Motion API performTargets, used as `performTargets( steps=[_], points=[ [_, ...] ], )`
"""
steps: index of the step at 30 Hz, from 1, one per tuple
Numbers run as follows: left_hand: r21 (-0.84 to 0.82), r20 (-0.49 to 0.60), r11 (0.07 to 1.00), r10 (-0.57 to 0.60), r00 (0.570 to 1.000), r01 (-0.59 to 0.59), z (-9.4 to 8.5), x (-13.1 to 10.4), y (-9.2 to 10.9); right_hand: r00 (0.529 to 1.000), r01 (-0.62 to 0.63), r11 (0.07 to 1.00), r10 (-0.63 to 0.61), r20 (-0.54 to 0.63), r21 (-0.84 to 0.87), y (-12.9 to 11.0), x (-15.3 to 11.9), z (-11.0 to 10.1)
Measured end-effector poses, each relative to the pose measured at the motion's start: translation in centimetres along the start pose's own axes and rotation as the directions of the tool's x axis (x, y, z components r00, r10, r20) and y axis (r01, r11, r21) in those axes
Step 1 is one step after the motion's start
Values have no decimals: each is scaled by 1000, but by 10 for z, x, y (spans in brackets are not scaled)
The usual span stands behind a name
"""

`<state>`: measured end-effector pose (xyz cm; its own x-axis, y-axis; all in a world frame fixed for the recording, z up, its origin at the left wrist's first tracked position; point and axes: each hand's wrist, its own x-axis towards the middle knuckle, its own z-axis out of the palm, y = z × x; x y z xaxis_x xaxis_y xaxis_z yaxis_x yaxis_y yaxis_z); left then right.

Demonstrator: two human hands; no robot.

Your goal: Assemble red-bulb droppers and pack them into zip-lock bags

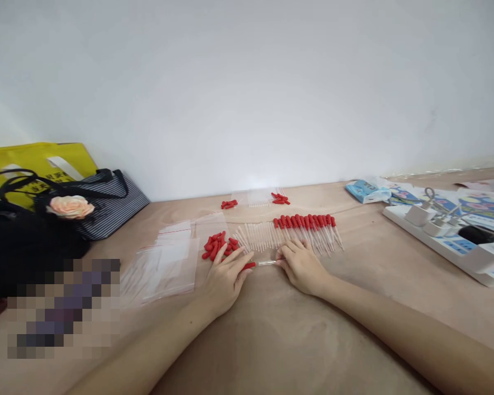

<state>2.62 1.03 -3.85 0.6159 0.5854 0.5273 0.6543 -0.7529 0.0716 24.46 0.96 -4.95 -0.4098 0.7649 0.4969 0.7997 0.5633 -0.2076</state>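
Note:
My left hand has its thumb and fingers closed on a red rubber bulb, whose end points right. Just right of it, a small gap apart, a clear glass tube lies level in the closed fingers of my right hand. Beyond my left hand is a pile of loose red bulbs. Bare glass tubes lie in a row behind the hands. To their right, several tubes with red bulbs on their far ends lie side by side.
Clear zip bags lie at the left. Two small groups of red bulbs rest near the wall. A striped bag and a yellow bag stand far left. A power strip and a blue packet are at the right.

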Motion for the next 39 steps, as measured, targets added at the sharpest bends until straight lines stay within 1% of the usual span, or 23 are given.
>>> performTargets(
  steps=[3,6,8,12,17,19,21,24,30,32,35,39],
  points=[
    [26,8,1000,15,1000,-16,1,-2,-1,997,29,999,-28,-71,16,0,-2,0],
    [28,8,999,25,1000,-25,2,-2,-2,986,84,996,-78,-144,38,1,-4,1],
    [26,16,999,31,999,-32,2,-2,-2,978,125,991,-117,-170,38,1,-4,0],
    [18,26,999,37,999,-37,2,-2,-3,967,185,982,-177,-181,29,-1,-5,0],
    [-24,16,999,32,999,-31,2,-1,-2,967,195,980,-187,-174,34,-7,-6,-3],
    [-37,8,999,25,1000,-25,1,-1,-1,963,215,976,-209,-171,19,-9,-6,-4],
    [-48,2,999,19,1000,-19,1,-1,0,950,252,967,-252,-184,-21,-11,-6,-5],
    [-67,-16,998,14,1000,-15,0,-1,0,919,307,946,-323,-225,-105,-11,-5,-6],
    [-98,-103,993,61,993,-71,-3,1,4,845,409,888,-456,-279,-211,-9,-5,-6],
    [-106,-125,991,73,989,-87,-4,2,6,836,428,877,-476,-272,-218,-8,-5,-6],
    [-112,-147,988,91,985,-108,-4,2,8,837,442,873,-483,-256,-204,-8,-4,-7],
    [-116,-149,987,93,984,-111,-5,2,9,826,471,862,-505,-251,-187,-9,-4,-6]
  ],
)
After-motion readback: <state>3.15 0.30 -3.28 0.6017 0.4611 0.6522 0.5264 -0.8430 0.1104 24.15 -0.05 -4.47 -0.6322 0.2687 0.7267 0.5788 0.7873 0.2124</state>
